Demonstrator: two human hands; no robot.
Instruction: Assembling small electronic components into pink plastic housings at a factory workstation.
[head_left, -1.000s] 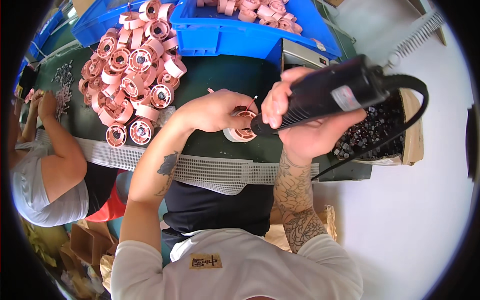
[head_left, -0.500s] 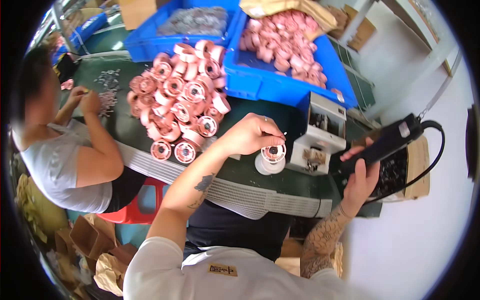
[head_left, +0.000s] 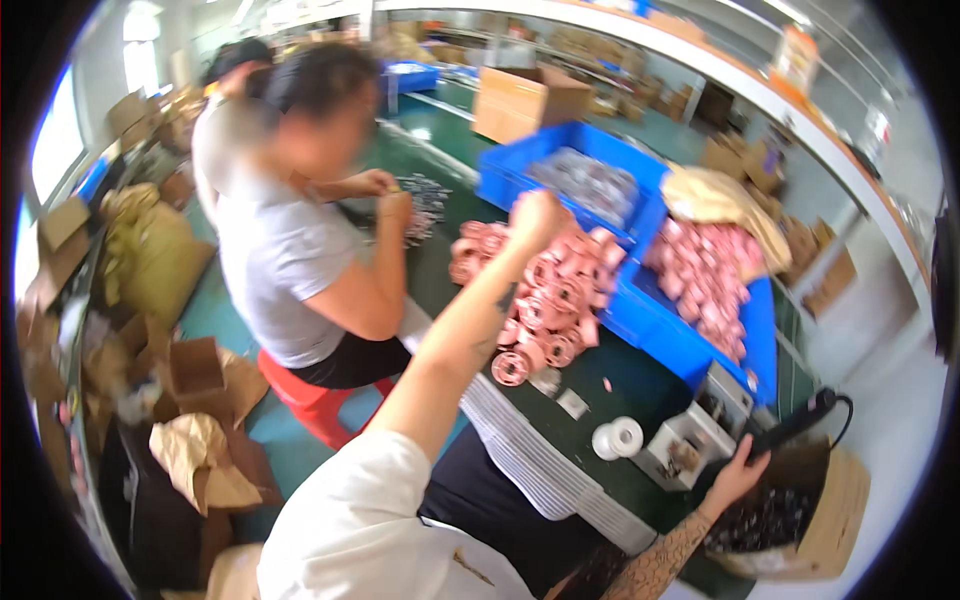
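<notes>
My left arm reaches far out over the heap of pink ring-shaped plastic parts (head_left: 560, 290). At the heap's back edge, near a blue bin, is my left hand (head_left: 540, 220), its fingers curled closed; whatever they may hold is hidden. Low at the right, my right hand (head_left: 735, 470) is wrapped round a black electric screwdriver (head_left: 795, 425) with a cord at its end. Beside it stands a small grey-white machine (head_left: 690, 445). A white round fixture (head_left: 617, 438) sits to the left of that machine on the green table, with no pink part on it.
Behind the heap, one blue bin (head_left: 505, 180) holds bagged clear-grey pieces; another blue bin (head_left: 645, 330) holds more pink parts. A co-worker (head_left: 290, 250) sits at the left, handling small pieces. A carton of dark parts (head_left: 840, 520) stands at the lower right.
My left hand has moved from the white fixture out to the heap, and the pink part has left the fixture. My view has swung left. The screwdriver stays in my right hand.
</notes>
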